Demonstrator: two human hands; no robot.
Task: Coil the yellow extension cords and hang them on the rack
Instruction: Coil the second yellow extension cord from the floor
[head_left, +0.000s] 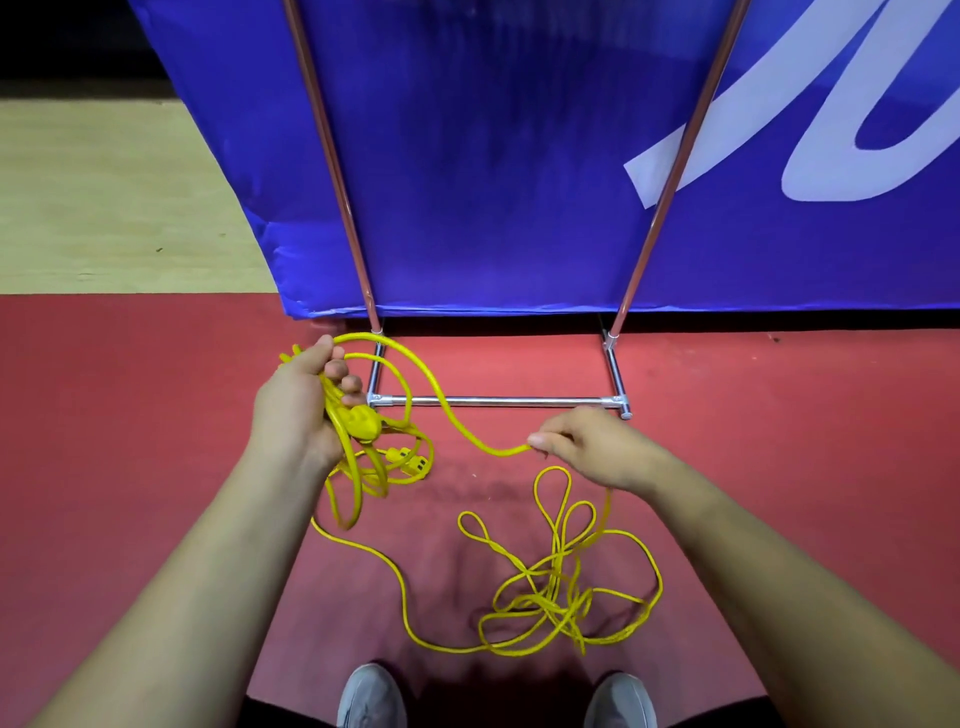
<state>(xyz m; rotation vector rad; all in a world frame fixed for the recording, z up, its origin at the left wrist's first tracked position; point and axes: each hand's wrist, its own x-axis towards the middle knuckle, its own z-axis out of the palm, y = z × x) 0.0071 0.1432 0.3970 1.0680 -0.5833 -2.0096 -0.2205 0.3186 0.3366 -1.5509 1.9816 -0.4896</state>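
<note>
My left hand (301, 405) curls round the yellow cord (363, 422) loops as anchor, while my right hand (587, 447) pinches its span, drawing slack off the floor (156, 415) before the rack (493, 401)

The rack (498, 400) stands on the floor (156, 415) ahead of the person, its two uprights rising in front of a fabric panel (493, 156) and its base crossbar lying nearest. The left grip (298, 400) is just before the crossbar's left end and holds gathered loops of the cord (447, 410), which hang below it with a plug (363, 423) against the palm. A span of cord arcs rightward to the right grip (587, 447), which pinches it before the crossbar's right end. Below the right grip a loose tangle (550, 597) lies on the floor, joined to the hanging loops by one strand. Two shoes (371, 696) stand behind the tangle, at the near edge.
</note>
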